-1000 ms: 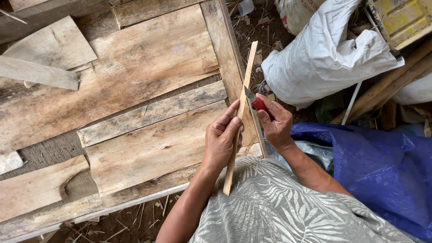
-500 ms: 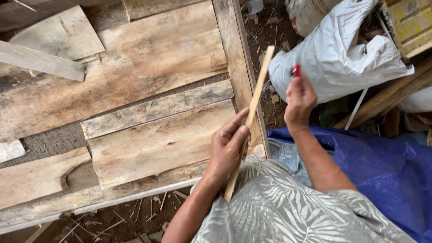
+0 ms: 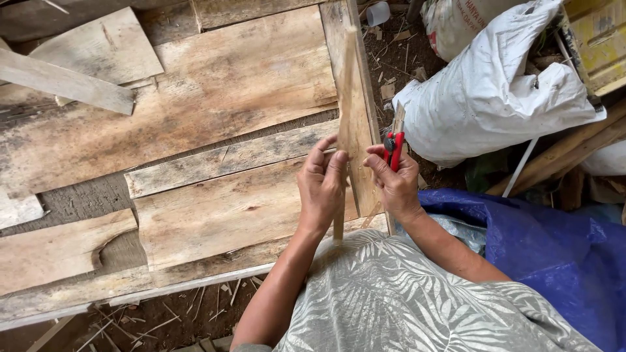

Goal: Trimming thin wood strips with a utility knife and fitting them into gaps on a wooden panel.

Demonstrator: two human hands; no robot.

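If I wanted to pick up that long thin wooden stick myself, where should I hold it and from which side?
Probably near its lower third, where the left hand holds the wooden stick now, coming from the left. It stands nearly upright and is flat and narrow, so fingers wrap it easily there. The right side is taken by the right hand with the red-handled knife.

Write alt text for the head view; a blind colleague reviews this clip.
A person's left hand holds a thin wooden strip upright over a rough plank table, while the right hand grips a red-handled knife beside it. A white sack and blue tarp lie right.
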